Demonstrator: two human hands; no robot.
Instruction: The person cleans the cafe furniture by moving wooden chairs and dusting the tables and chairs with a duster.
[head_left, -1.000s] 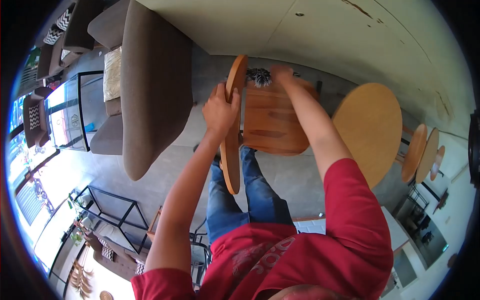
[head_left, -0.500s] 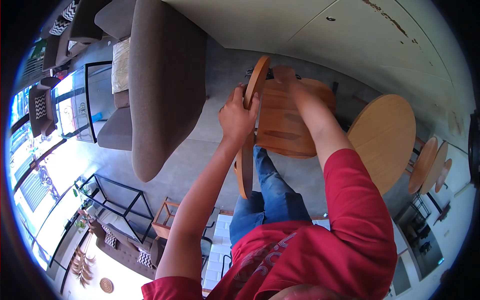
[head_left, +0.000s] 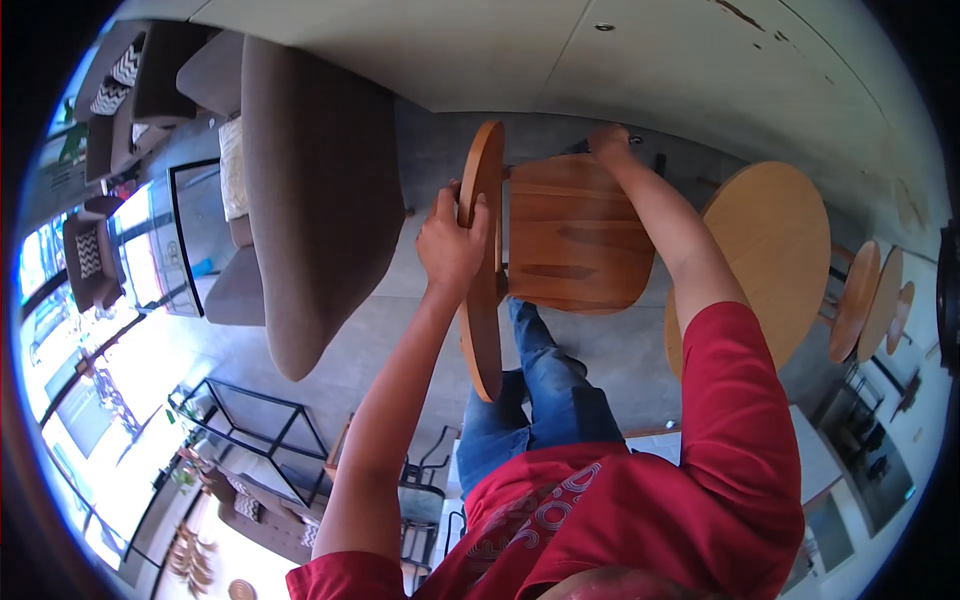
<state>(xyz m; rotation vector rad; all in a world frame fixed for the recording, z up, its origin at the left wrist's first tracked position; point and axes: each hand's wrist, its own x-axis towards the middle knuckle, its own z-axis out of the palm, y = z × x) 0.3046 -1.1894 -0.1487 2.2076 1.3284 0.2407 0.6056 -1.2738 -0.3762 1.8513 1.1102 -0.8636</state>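
Note:
My left hand [head_left: 452,240] is wrapped round the edge of a wooden chair's backrest [head_left: 485,330], which I see nearly edge-on. To the right of the backrest is the chair's brown wooden seat [head_left: 575,235], with darker grain marks. My right hand [head_left: 610,142] is closed at the seat's far edge, by the wall. Something small and dark shows beside it, but what the fingers hold is hidden. My legs in blue jeans [head_left: 540,400] stand close to the seat's near side.
A grey sofa [head_left: 310,200] stands to the left. At right is a round wooden table [head_left: 770,250], with several smaller round tops behind it. A pale wall [head_left: 480,60] runs along the far side. Black metal frames [head_left: 250,430] stand at lower left.
The backrest and my left hand have shifted a little left in view. My right hand has moved right along the seat's far edge, and more of the seat shows.

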